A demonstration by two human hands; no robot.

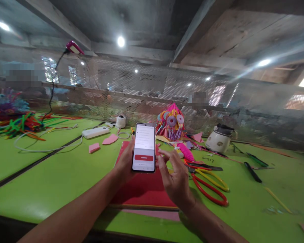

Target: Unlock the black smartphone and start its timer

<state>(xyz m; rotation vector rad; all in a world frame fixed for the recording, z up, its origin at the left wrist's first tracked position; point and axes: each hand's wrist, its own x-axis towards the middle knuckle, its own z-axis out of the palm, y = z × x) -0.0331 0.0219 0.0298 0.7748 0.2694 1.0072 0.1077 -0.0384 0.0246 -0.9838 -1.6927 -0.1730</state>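
A smartphone (144,141) stands tilted up above a red sheet (149,190) on the green table. Its lit screen shows white lines of text and a red button. My left hand (126,157) is wrapped around the phone's left edge and holds it; most of those fingers are hidden behind it. At the phone's right edge is my right hand (174,172), fingers bent and apart, holding nothing that I can see. Whether its fingertips touch the phone I cannot tell. Red-handled scissors (210,194) and yellow-handled scissors (214,179) lie right of it.
A colourful tasselled craft piece (172,123) stands behind, with a pink bundle (185,152) before it. A white kettle (219,139) is at back right, a black-handled tool (252,172) nearer. A white power strip (95,132), pink paper (94,147) and pipe cleaners (25,125) lie left.
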